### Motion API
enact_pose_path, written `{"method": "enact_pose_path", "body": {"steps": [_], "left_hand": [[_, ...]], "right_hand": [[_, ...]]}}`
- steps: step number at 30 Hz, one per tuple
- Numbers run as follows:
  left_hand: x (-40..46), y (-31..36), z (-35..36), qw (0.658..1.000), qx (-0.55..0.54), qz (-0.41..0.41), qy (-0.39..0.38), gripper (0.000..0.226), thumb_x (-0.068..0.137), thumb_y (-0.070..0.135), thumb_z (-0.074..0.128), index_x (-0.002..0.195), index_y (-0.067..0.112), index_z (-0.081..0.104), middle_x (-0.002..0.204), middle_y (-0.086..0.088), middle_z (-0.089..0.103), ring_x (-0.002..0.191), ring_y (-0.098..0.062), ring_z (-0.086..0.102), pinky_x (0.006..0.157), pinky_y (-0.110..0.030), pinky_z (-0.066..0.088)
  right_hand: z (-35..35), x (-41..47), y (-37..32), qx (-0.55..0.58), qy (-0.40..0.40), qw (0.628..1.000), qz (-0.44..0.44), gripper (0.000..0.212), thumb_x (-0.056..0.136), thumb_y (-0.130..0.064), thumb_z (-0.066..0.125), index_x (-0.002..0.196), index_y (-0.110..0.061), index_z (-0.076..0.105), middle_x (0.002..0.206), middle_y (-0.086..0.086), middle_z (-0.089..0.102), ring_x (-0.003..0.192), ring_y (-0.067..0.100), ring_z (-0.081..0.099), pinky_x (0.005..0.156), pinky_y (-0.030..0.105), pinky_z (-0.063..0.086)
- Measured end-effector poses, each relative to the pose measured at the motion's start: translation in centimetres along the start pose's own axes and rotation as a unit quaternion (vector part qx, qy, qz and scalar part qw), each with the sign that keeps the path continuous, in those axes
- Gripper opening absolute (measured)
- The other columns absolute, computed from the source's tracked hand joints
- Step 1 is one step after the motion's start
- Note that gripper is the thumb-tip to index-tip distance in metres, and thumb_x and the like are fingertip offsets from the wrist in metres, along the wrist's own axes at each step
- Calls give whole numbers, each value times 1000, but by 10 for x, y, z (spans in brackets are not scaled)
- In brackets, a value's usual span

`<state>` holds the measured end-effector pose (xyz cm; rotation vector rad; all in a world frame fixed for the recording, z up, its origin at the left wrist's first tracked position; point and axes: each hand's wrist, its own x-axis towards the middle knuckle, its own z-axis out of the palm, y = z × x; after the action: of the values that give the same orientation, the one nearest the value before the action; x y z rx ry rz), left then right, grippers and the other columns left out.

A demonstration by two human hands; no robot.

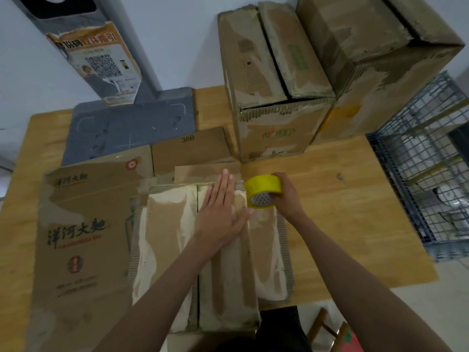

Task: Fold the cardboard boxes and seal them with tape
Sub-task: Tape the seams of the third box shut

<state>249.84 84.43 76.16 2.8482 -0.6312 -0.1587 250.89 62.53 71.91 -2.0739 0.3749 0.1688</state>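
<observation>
Box: the cardboard box (pixel 203 250) lies on the wooden surface (pixel 342 224), flaps closed.
Left hand: the left hand (pixel 223 212) is pressed flat, fingers straight, on the flaps.
Right hand: the right hand (pixel 284 196) is wrapped around the yellow tape roll (pixel 262 190) at the far edge.
Handling: light, stiff cardboard, judged springy; best held by pressing beside the seam.
</observation>
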Motion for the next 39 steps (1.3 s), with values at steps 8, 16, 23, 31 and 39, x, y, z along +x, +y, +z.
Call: {"method": "enact_pose_path", "body": {"steps": [8, 16, 23, 31, 39], "left_hand": [[0, -1, 2, 1000, -15, 5, -5, 93, 97, 72, 23, 161, 10, -1, 168, -5, -12, 155, -17, -10, 127, -41, 4], [0, 1, -3, 1000, 3, 5, -25, 94, 95, 73, 16, 160, 9, -5, 167, -5, -17, 154, -16, -16, 125, -37, -4], [12, 1, -18, 998, -23, 36, -42, 91, 94, 73, 11, 160, 13, -6, 167, -1, -18, 153, -12, -19, 122, -32, -13], [122, 17, -52, 971, -110, 110, -180, 45, 100, 38, 57, 138, 15, 60, 145, -6, 55, 136, -24, 48, 113, -36, 33], [179, 31, -47, 908, -131, 133, -374, 21, 90, 19, 74, 108, 8, 78, 84, 13, 71, 71, 11, 59, 77, -23, 48]], "right_hand": [[-71, -72, 70, -163, -11, 971, 174, 24, 93, -23, 68, 116, -15, 67, 116, 13, 65, 107, 28, 62, 81, 32, 47], [-62, -137, 133, -296, -8, 905, 305, 21, 98, -1, 55, 106, -16, 43, 125, 15, 37, 111, 42, 46, 79, 45, 42], [-59, -125, 129, -220, 8, 925, 309, 23, 95, -25, 68, 105, -10, 54, 119, 16, 57, 100, 29, 56, 77, 36, 48], [-44, -94, -6, 123, 184, 972, 81, 13, 96, -19, 69, 105, -14, 60, 86, 2, 67, 69, 14, 69, 52, 21, 54], [-2, -68, -58, 151, 165, 974, 32, 13, 91, -20, 72, 97, -15, 62, 75, 5, 68, 65, 23, 69, 55, 39, 56]]}}
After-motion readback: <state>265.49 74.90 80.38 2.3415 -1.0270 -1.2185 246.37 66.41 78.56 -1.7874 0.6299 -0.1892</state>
